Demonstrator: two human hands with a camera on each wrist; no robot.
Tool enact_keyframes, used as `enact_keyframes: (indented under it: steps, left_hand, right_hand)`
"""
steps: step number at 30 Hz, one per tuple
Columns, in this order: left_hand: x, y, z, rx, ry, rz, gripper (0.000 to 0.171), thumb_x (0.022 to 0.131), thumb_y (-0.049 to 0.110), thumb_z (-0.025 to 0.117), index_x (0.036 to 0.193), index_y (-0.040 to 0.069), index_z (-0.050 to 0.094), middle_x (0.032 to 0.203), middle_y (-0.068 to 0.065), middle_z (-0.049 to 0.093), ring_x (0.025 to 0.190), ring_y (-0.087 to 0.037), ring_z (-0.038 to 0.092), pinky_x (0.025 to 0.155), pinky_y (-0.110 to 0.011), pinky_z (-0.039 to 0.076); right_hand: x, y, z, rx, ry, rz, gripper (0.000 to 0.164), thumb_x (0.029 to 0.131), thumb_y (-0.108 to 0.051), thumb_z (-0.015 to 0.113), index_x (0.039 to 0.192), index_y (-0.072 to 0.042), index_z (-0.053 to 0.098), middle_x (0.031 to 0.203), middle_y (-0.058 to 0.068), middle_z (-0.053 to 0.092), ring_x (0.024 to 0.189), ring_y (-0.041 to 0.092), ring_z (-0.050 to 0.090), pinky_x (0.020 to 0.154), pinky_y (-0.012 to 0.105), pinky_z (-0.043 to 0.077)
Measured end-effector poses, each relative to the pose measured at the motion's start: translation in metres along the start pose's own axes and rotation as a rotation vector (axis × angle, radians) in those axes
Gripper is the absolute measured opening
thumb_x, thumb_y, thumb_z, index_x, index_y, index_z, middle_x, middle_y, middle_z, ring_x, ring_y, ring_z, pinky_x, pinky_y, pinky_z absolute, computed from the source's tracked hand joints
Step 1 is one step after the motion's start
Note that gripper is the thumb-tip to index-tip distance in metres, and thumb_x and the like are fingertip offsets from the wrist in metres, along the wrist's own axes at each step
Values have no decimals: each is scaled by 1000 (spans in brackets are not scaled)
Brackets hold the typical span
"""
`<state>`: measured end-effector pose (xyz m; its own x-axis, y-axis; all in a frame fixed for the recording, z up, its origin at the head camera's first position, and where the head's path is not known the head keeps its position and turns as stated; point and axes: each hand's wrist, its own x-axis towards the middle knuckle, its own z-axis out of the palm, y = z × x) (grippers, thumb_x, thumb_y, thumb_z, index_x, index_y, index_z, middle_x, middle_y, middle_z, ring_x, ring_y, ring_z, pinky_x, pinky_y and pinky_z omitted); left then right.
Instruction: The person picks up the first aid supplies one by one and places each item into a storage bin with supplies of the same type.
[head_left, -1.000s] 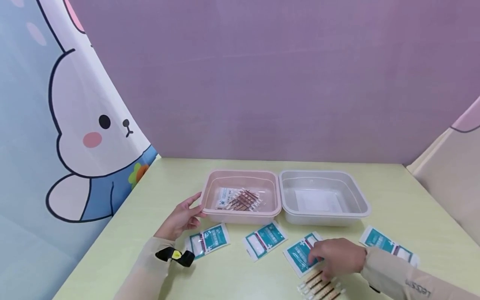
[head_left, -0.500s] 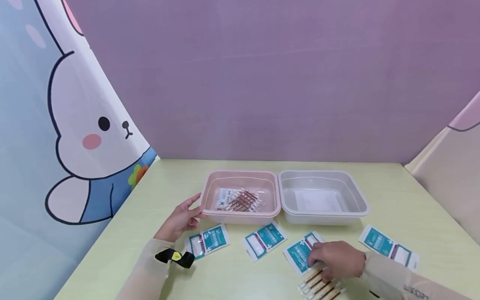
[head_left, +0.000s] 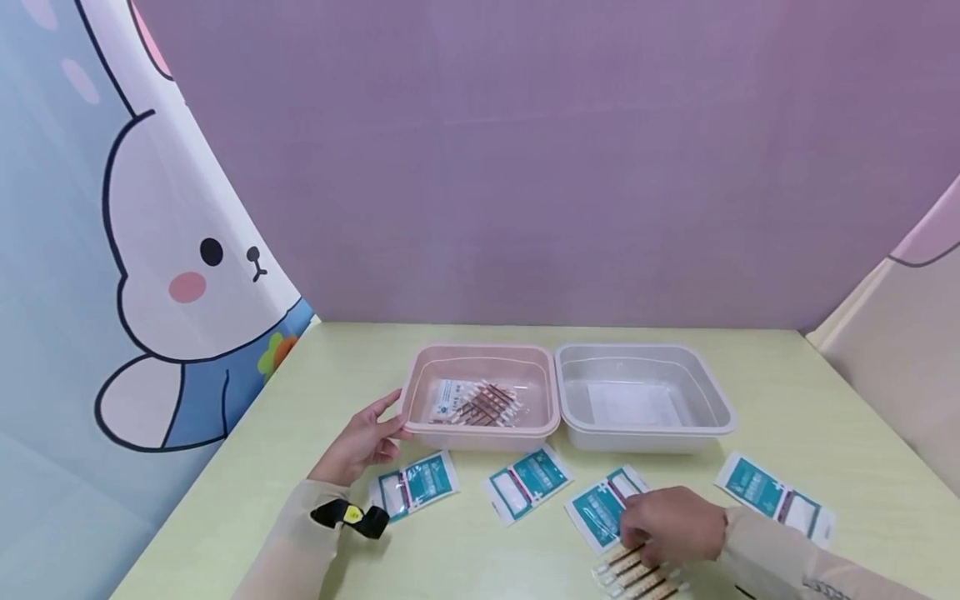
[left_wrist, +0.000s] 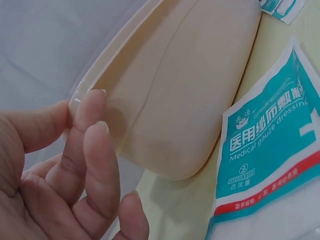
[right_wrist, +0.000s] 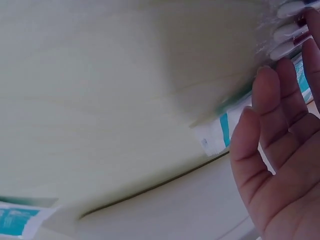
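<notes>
My left hand (head_left: 363,439) holds the left end of the pink plastic basin (head_left: 480,437). In the left wrist view its thumb and forefinger meet at the basin's rim (left_wrist: 82,92), the other fingers loosely bent. A pack of brown-stick cotton swabs (head_left: 633,579) lies at the front of the table, under my right hand (head_left: 678,525), whose fingertips pinch its upper edge. That hand partly covers a teal-and-white gauze dressing packet (head_left: 597,512). White swab tips (right_wrist: 290,32) show beside the fingers in the right wrist view; the thumb is hidden there.
Swabs in clear wrap (head_left: 487,402) and a white-and-blue packet (head_left: 447,398) lie inside the pink basin. A white basin (head_left: 645,440) stands to its right. More gauze packets lie on the table: left (head_left: 416,483), middle (head_left: 528,483) and right (head_left: 776,496).
The right hand has shifted slightly at the swab pack's upper edge, its fingers drawing in a little. The left hand keeps its place on the pink basin.
</notes>
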<state>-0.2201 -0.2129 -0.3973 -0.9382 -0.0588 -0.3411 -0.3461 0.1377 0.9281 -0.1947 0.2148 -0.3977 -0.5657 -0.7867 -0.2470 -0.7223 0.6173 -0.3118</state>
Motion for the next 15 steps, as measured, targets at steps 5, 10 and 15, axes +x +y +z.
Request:
enact_keyframes:
  steps: [5,10,15]
  left_hand:
    - [1,0,0,3,-4,-2,58,101,22,53,154,17,29,83,-1,68,61,-16,52,67,-28,46]
    - [1,-1,0,1,-9,4,57,101,20,52,154,16,29,83,-1,69,60,-15,53,66,-28,46]
    - [1,-1,0,0,3,2,58,101,21,53,154,16,30,83,-1,69,60,-16,53,66,-28,46]
  right_hand:
    - [2,-3,0,-5,-16,26,17,73,-10,81,78,-21,69,71,-19,46,62,0,40,59,21,39]
    - [4,-5,2,26,-50,79,18,71,-7,79,74,-22,70,70,-18,46,62,1,42,59,21,39]
    - [4,-5,4,6,-22,40,18,71,-7,79,71,-22,69,69,-18,47,61,0,42,58,20,40]
